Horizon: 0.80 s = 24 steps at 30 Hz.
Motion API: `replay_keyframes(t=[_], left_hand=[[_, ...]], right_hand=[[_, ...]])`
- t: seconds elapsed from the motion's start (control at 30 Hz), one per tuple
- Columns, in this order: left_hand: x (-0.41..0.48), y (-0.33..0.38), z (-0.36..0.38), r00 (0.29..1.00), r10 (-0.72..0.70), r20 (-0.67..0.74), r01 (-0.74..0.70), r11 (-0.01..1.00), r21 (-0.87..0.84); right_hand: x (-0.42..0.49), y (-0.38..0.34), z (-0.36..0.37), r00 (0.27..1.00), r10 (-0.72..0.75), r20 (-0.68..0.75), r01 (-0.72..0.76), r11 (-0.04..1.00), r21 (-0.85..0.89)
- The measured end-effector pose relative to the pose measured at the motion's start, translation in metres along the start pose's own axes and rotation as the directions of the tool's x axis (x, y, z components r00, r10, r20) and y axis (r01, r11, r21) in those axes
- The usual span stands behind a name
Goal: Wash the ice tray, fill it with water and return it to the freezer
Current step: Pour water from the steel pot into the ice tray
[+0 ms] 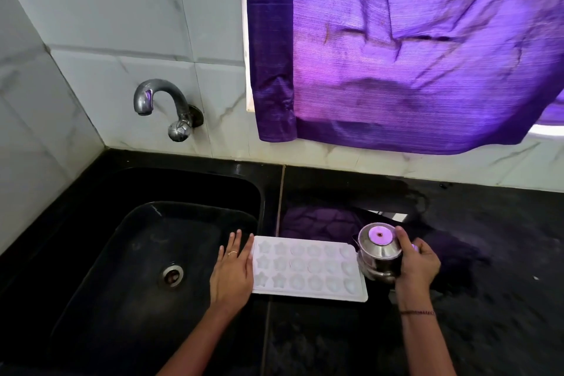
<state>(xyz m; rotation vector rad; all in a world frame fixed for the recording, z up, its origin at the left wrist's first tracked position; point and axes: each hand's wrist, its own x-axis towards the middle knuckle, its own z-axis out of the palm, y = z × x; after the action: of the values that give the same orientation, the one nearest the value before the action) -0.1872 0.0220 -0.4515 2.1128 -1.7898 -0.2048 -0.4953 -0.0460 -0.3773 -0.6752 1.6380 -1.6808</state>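
Steel gleams where the fingers of the right hand curl round a small pot. The left hand lies flat, fingers straight, against the left edge of the white ice tray, which sits on the black counter at the sink. Filling seems in hand; next comes a slow, level pour.

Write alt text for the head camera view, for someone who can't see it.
A white ice tray lies on a black counter beside the sink, left hand flat against its left end, right hand gripping a steel vessel at its right end.
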Motion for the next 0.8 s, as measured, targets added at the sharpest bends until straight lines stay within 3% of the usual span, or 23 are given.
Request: replay_keyframes(t=[0.5, 0.8], left_hand=[[0.001, 0.000, 0.000, 1.000, 0.002, 0.003, -0.002, 1.000, -0.020], [0.001, -0.001, 0.002, 1.000, 0.000, -0.002, 0.000, 1.000, -0.020]], right_hand=[[-0.002, -0.008, -0.005, 0.991, -0.132, 0.027, 0.134, 0.981, -0.138], [-0.003, -0.005, -0.006, 0.989, -0.140, 0.037, 0.144, 0.972, -0.185]])
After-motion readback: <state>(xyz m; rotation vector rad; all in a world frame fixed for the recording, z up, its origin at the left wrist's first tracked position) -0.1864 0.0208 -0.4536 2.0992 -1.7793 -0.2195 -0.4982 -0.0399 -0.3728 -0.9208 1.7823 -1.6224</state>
